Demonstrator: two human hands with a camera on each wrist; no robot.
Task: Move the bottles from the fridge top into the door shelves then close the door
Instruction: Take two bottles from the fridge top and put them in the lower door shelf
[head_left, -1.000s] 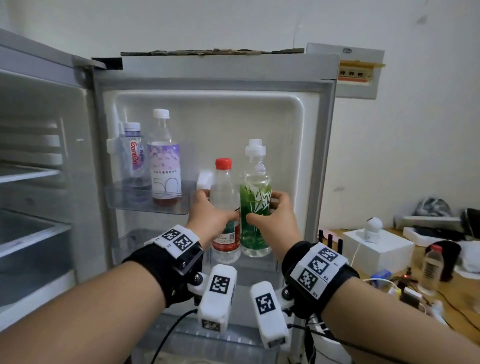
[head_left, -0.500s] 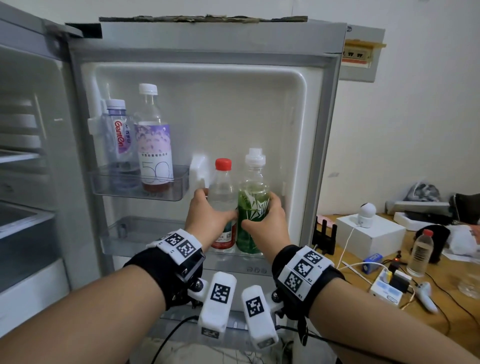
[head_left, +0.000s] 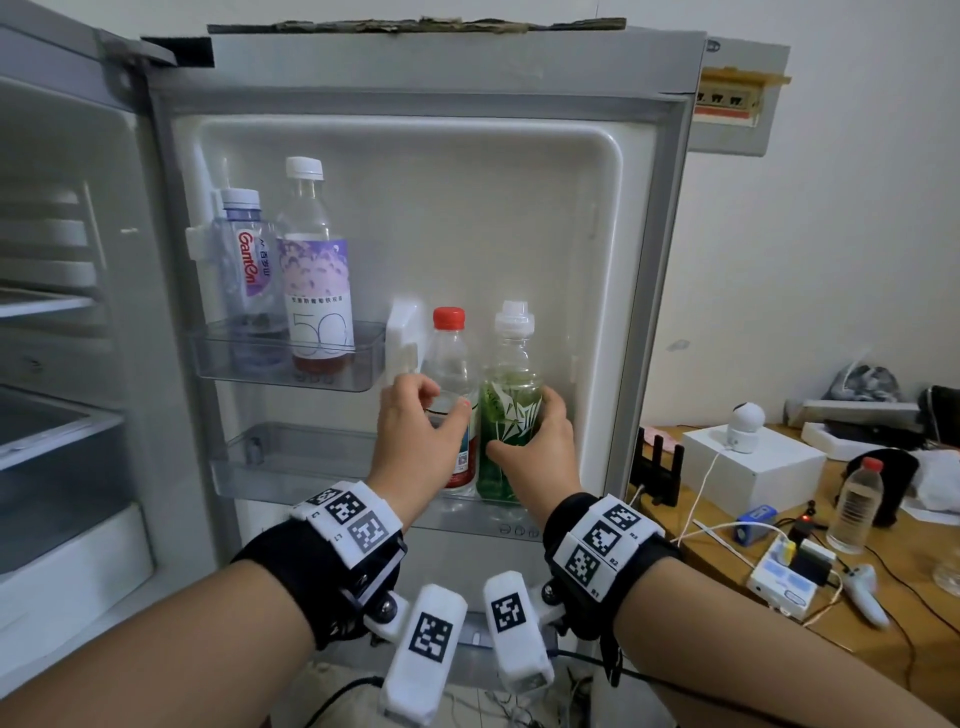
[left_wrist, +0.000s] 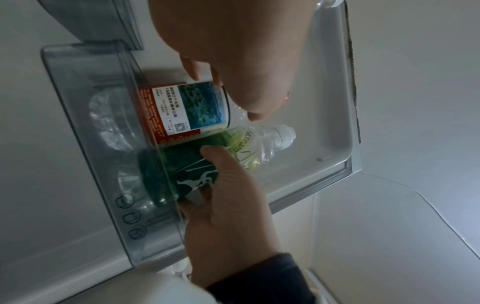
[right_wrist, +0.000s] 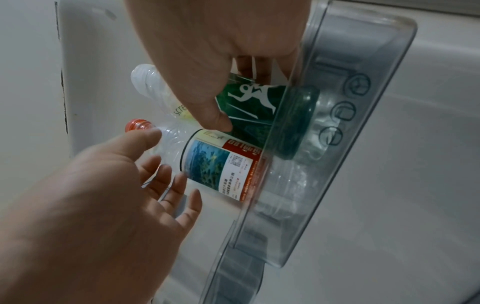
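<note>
A clear bottle with a red cap and a green-labelled bottle with a white cap stand upright side by side in the right end of the lower door shelf. My left hand is beside the red-capped bottle with its fingers straightened and spread. My right hand grips the green bottle, thumb across its label.
The upper door shelf holds a Ganten water bottle and a taller purple-labelled bottle. The fridge compartment lies open at left. A table at right carries a white box, a small bottle, cables and a controller.
Both bottles have come down into the lower door shelf. My left fingers have loosened off the red-capped bottle. My right hand keeps its grip on the green one.
</note>
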